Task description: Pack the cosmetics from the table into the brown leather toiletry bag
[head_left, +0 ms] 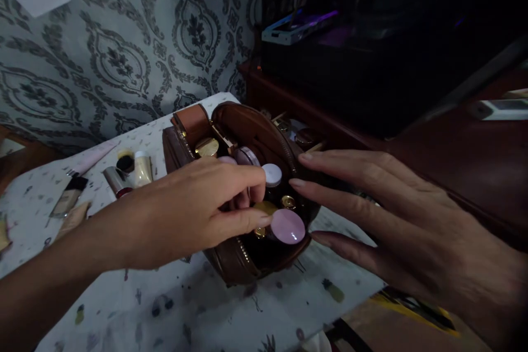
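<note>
Bag [226, 264] near right edge of worktop [223, 316] is perhaps steadied by spread right hand [408, 225]; grip of curled left hand [193, 212] cannot be told.

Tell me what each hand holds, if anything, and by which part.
The left hand curls over the brown bag, its grip partly hidden, so any hold cannot be told. The right hand, spread open at the bag's side, holds nothing.
</note>
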`<state>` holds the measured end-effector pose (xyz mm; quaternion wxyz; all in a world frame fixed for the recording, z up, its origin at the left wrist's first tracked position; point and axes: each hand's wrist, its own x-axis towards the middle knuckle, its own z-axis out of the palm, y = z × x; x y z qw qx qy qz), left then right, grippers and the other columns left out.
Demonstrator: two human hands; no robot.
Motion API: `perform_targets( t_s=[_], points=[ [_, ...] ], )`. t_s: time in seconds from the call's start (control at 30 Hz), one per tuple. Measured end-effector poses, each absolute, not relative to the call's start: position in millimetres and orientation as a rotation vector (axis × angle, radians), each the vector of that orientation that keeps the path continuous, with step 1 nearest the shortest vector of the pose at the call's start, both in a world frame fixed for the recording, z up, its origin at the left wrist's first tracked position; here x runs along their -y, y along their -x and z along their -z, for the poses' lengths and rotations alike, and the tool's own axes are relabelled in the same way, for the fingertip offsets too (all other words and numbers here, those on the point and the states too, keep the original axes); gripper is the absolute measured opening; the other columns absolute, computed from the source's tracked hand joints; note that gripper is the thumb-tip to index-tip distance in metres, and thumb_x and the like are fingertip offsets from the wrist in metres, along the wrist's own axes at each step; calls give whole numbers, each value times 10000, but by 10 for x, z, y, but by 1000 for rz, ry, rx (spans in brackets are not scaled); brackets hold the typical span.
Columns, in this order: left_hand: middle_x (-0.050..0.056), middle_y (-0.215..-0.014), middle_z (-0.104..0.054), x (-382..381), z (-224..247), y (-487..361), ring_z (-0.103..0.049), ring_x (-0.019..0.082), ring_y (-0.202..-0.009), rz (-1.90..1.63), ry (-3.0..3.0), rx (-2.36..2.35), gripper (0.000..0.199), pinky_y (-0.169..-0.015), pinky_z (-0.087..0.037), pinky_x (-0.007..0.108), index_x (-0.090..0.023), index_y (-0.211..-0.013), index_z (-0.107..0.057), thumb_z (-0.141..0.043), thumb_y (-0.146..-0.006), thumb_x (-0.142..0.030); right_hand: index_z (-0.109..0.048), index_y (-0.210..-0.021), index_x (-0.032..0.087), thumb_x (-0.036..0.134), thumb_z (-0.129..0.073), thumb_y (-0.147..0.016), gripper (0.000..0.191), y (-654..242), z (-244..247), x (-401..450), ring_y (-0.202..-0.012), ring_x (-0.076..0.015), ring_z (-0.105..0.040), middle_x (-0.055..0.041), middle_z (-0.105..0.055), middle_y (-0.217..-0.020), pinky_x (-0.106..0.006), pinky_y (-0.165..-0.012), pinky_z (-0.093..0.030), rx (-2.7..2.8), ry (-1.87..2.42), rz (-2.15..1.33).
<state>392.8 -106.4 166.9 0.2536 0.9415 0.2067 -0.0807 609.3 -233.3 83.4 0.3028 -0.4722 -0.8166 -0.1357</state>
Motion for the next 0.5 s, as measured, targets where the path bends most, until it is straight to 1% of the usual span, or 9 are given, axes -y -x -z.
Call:
perform_targets(
  t_s=[0.07, 0.1, 0.17, 0.27, 0.33, 0.4, 0.47, 0.5],
  points=[
    [-33, -837, -657, 1134, -1640, -3841, -586, 122, -742, 124, -2603, -584, 206, -621, -395, 239, -224, -896, -628, -501, -995, -353, -612, -1300, 147, 281, -580, -984, 345, -6081, -816, 2314, -1275, -313, -555, -166, -578, -1371, -478, -1004, -561, 2195, 1210, 378],
    [-29, -857, -662, 1168, -1621, -3792, -593, 124, -758, 82, -2626, -585, 208, -629, -408, 240, -226, -903, -629, -489, -1003, -341, -618, -1297, 149, 257, -588, -979, 338, -6080, -802, 2309, -1275, -317, -553, -165, -576, -1371, -480, -1004, -559, 2192, 1200, 375],
    [-13, -915, -675, 1228, -1575, -3690, -616, 136, -827, -17, -2661, -582, 209, -677, -451, 245, -229, -933, -636, -464, -1019, -312, -630, -1298, 188, 244, -605, -969, 335, -6087, -777, 2307, -1269, -317, -556, -141, -576, -1377, -487, -1003, -557, 2170, 1214, 352],
    [15, -997, -700, 1299, -1491, -3552, -646, 172, -972, -232, -2669, -566, 199, -844, -513, 295, -233, -979, -642, -449, -1021, -250, -636, -1308, 256, 295, -625, -963, 347, -6104, -767, 2312, -1264, -317, -559, -99, -574, -1390, -504, -1002, -557, 2140, 1227, 298],
    [22, -1023, -720, 1337, -1432, -3484, -659, 195, -1029, -378, -2670, -547, 178, -970, -511, 358, -239, -992, -641, -466, -1002, -208, -648, -1282, 273, 297, -646, -952, 332, -6099, -782, 2312, -1287, -313, -539, -86, -575, -1382, -500, -1005, -555, 2138, 1215, 273],
    [19, -1044, -735, 1367, -1377, -3437, -673, 201, -1049, -475, -2671, -529, 179, -1066, -481, 412, -246, -1017, -634, -481, -978, -161, -676, -1223, 270, 221, -674, -932, 295, -6078, -802, 2307, -1319, -297, -510, -78, -574, -1366, -491, -1032, -535, 2154, 1184, 282],
    [17, -1069, -742, 1390, -1334, -3401, -679, 198, -1071, -526, -2674, -514, 213, -1118, -454, 444, -254, -1059, -619, -487, -958, -120, -698, -1186, 268, 146, -678, -920, 293, -6050, -811, 2297, -1337, -278, -494, -67, -563, -1369, -481, -1058, -512, 2163, 1168, 295],
    [18, -1083, -743, 1397, -1318, -3385, -678, 198, -1089, -534, -2677, -519, 236, -1126, -451, 455, -259, -1083, -611, -488, -952, -108, -706, -1180, 270, 135, -677, -919, 295, -6037, -808, 2292, -1331, -271, -497, -61, -559, -1373, -474, -1059, -513, 2160, 1161, 295]
  ],
)
